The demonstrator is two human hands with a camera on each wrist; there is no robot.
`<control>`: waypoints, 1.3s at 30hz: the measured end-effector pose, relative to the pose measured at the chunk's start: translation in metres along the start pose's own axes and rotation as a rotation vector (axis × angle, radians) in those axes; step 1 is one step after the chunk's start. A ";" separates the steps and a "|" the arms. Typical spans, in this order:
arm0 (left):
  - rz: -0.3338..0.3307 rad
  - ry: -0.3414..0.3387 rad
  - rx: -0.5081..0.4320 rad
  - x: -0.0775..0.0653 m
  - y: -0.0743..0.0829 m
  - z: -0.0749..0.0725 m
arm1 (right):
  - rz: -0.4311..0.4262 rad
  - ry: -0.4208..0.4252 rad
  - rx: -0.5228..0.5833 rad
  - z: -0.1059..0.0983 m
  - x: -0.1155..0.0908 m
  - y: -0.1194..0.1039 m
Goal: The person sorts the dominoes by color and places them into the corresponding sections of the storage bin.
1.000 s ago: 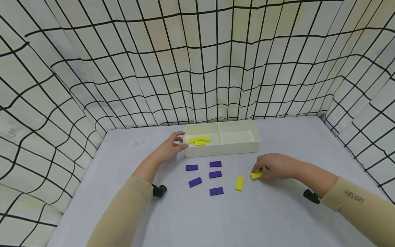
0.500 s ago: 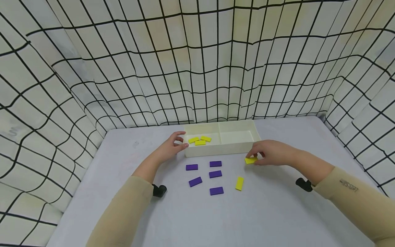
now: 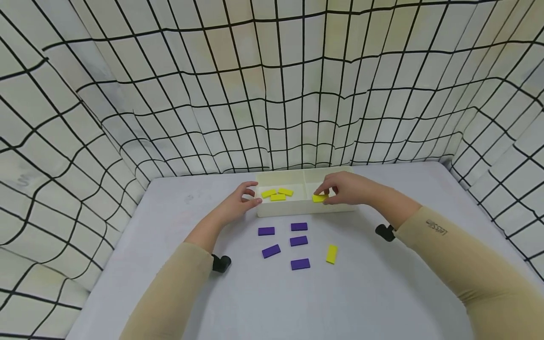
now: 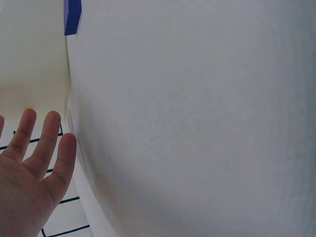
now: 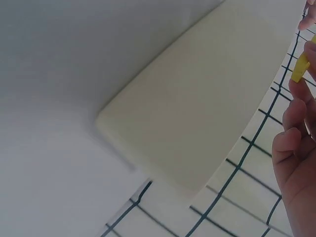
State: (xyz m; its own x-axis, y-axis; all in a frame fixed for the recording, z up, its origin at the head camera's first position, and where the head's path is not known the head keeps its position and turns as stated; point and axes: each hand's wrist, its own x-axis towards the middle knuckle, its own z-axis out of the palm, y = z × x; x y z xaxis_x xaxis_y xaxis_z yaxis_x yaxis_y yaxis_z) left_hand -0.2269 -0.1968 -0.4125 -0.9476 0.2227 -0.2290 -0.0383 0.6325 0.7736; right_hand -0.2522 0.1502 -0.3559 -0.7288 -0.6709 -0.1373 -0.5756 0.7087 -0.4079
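My right hand (image 3: 350, 186) pinches a small yellow rectangular block (image 3: 318, 198) between thumb and fingers, over the front wall of the white two-compartment box (image 3: 289, 208), near its divider. The right wrist view shows the same yellow block (image 5: 299, 69) at the fingertips, higher than the box's outer wall (image 5: 192, 98). My left hand (image 3: 231, 205) rests at the box's left end, its relaxed fingers spread along the edge. Three yellow blocks (image 3: 278, 197) lie in the left compartment. Part of the right compartment is hidden behind my right hand.
Several purple blocks (image 3: 299, 241) lie on the white table (image 3: 361, 293) in front of the box. One more yellow block (image 3: 332, 254) lies to their right. White walls with a black grid net (image 3: 280, 94) enclose the table's back and sides.
My right hand has lifted a yellow block from the table and carried it left and away from me, to the box. My left hand stays at the box's left end.
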 end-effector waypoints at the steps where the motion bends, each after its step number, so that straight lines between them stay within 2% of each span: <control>1: 0.000 0.000 0.000 0.000 0.000 0.000 | 0.002 -0.002 0.002 0.000 0.005 -0.002; 8: 0.005 -0.005 -0.005 0.002 0.000 0.001 | -0.010 0.001 -0.009 0.001 0.043 -0.014; 15: 0.009 -0.008 -0.006 0.003 -0.002 0.001 | 0.013 -0.046 -0.091 0.003 0.068 -0.022; 23: 0.017 -0.018 -0.021 0.004 -0.003 0.002 | 0.047 -0.099 -0.198 0.011 0.090 -0.025; 31: 0.018 -0.022 -0.014 0.002 0.000 0.000 | 0.023 -0.131 -0.341 0.014 0.106 -0.030; 39: 0.011 -0.016 -0.026 0.001 -0.002 -0.002 | 0.034 -0.128 -0.412 0.020 0.119 -0.035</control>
State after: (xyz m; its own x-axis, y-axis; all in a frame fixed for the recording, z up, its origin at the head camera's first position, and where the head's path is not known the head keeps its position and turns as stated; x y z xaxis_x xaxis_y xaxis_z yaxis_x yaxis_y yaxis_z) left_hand -0.2287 -0.1998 -0.4131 -0.9429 0.2411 -0.2299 -0.0369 0.6103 0.7913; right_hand -0.3117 0.0414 -0.3763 -0.7132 -0.6486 -0.2659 -0.6706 0.7417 -0.0103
